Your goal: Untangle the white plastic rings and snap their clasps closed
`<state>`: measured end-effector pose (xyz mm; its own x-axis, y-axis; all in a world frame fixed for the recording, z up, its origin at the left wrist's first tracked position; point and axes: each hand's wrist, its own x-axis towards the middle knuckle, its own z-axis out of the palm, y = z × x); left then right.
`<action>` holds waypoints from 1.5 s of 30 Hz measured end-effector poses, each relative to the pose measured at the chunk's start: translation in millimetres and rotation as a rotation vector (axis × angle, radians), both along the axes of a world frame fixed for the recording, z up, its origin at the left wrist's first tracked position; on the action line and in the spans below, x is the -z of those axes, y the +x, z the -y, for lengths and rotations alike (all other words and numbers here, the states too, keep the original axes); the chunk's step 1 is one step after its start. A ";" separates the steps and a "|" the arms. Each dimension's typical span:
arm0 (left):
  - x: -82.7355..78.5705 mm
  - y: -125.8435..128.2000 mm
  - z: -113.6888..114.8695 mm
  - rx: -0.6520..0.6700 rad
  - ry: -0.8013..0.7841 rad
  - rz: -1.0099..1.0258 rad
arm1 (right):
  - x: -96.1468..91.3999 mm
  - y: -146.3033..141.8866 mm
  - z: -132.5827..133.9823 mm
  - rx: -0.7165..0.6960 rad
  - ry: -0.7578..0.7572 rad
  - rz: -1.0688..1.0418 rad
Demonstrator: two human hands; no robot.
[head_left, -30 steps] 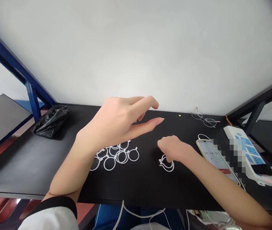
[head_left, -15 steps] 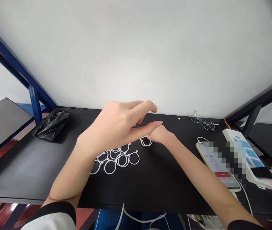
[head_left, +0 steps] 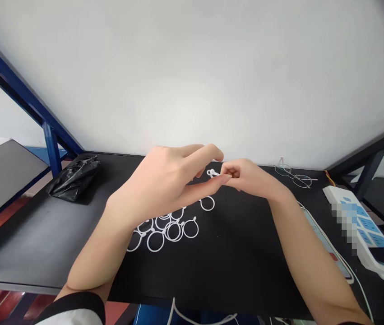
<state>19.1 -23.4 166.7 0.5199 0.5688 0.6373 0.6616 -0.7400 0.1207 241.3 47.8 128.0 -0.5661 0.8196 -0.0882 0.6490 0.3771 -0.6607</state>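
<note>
My right hand [head_left: 246, 178] is raised above the black table with its fingers pinched on a white plastic ring [head_left: 212, 173], whose small eyelet end sticks out to the left. My left hand [head_left: 174, 180] hovers beside it, thumb stretched out and fingers bent but apart. The left thumb tip overlaps the right fingertips from this angle; whether they touch, I cannot tell. Several thin white rings with small eyelets [head_left: 155, 241] lie in a loose group below my left hand, some overlapping and partly hidden by the wrist. One more ring [head_left: 207, 203] lies apart, nearer the right hand.
A crumpled black plastic bag [head_left: 75, 178] lies on the table's left side. At the back right are eyeglasses [head_left: 293, 177]. A phone [head_left: 327, 243] lies partly behind my right forearm, beside a white power strip [head_left: 361, 225]. A white cable [head_left: 205, 322] hangs at the front edge.
My right hand has risen from the table and moved right, bringing up a white ring in its fingers. One ring stays where it reached. My left hand has hardly moved.
</note>
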 end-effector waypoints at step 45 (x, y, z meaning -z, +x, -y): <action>7.7 17.7 -1.0 0.089 0.071 0.046 | -40.4 5.0 72.7 -0.120 0.853 -0.504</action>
